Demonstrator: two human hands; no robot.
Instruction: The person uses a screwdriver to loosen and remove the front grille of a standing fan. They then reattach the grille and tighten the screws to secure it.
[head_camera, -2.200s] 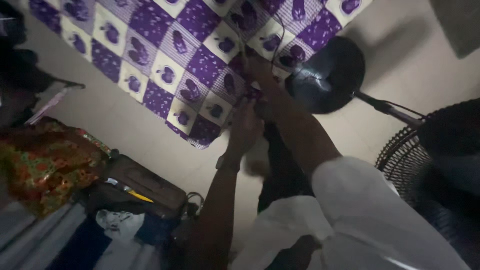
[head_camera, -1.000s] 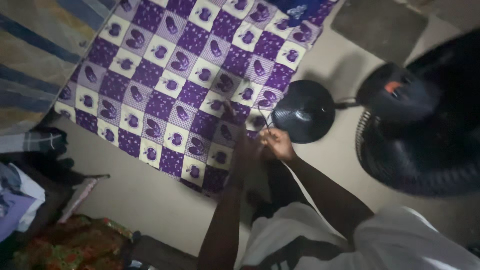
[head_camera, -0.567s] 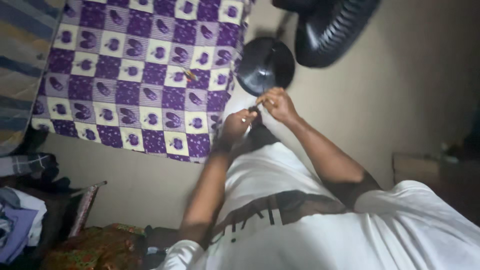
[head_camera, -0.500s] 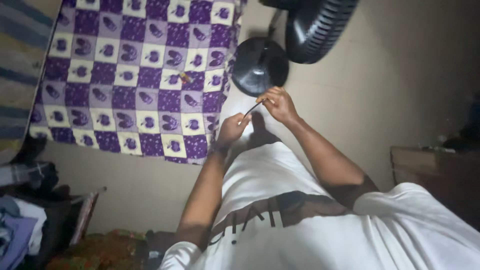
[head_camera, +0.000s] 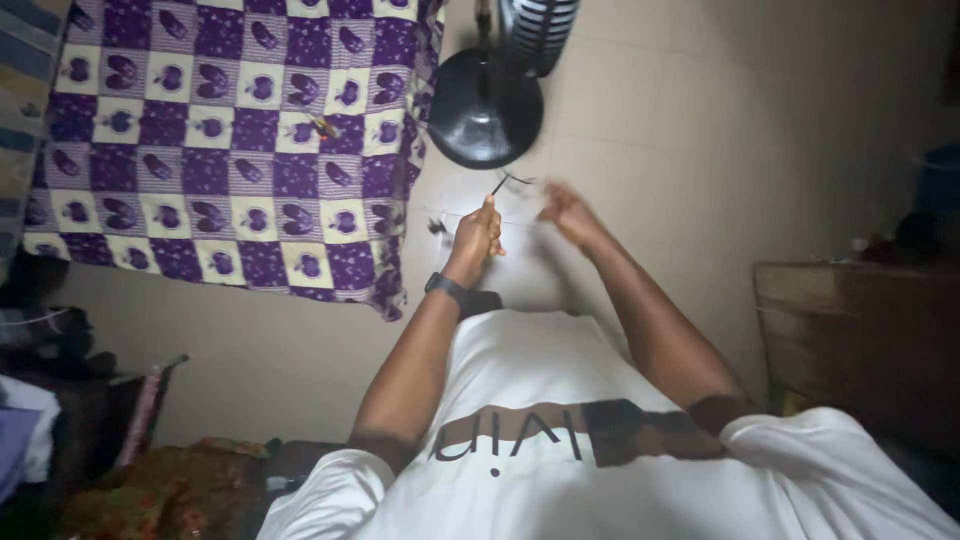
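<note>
- Over the pale tiled floor (head_camera: 720, 120), you are holding both arms out in front of your white shirt (head_camera: 560, 470).
- Your left hand (head_camera: 477, 232) is closing in a fist around a thin dark wire (head_camera: 497, 185), which is sticking up out of the fist toward the round black fan base (head_camera: 485, 108).
- Your right hand (head_camera: 568, 212) is hanging just beside it with fingers loosely spread; it is blurred, so whether it is pinching anything I cannot tell.
- A black band (head_camera: 446, 287) is sitting on your left wrist.
- To the left, a purple checked cloth (head_camera: 220, 140) is lying spread on the floor, and a small orange thing (head_camera: 322, 127) is resting on it.
</note>
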